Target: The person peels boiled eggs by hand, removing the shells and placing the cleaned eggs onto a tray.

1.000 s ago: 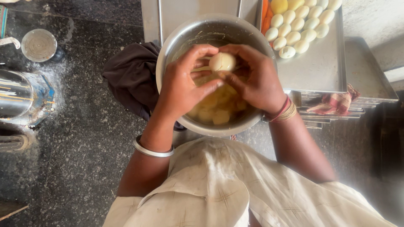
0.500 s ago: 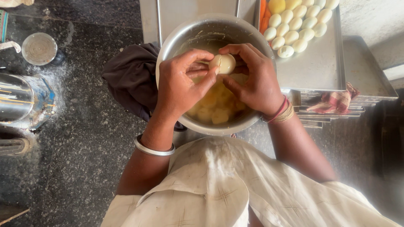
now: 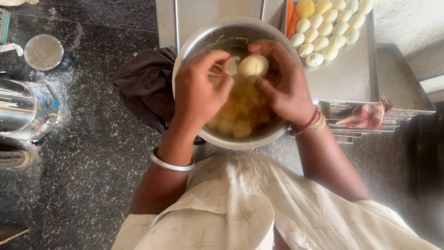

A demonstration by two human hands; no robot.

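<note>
A steel bowl (image 3: 194,44) sits in front of me with a heap of pale yellow dough (image 3: 243,113) in its bottom. Over the bowl my right hand (image 3: 286,88) holds a small round dough ball (image 3: 253,65) at its fingertips. My left hand (image 3: 199,95) meets it from the left, fingers pinching a bit of dough (image 3: 232,65) beside the ball. A silver bangle is on my left wrist and red and gold threads on my right wrist.
A steel tray (image 3: 351,76) at the upper right holds several rows of finished dough balls (image 3: 323,30) and rests on a stack of trays with a checked cloth (image 3: 367,115). A dark cloth (image 3: 145,85) lies left of the bowl. Steel containers (image 3: 21,109) and a round lid (image 3: 43,52) stand at the left on the dark stone counter.
Both hands have risen slightly toward the bowl's far side with the dough ball. My left fingers have pulled a bit of dough from it.
</note>
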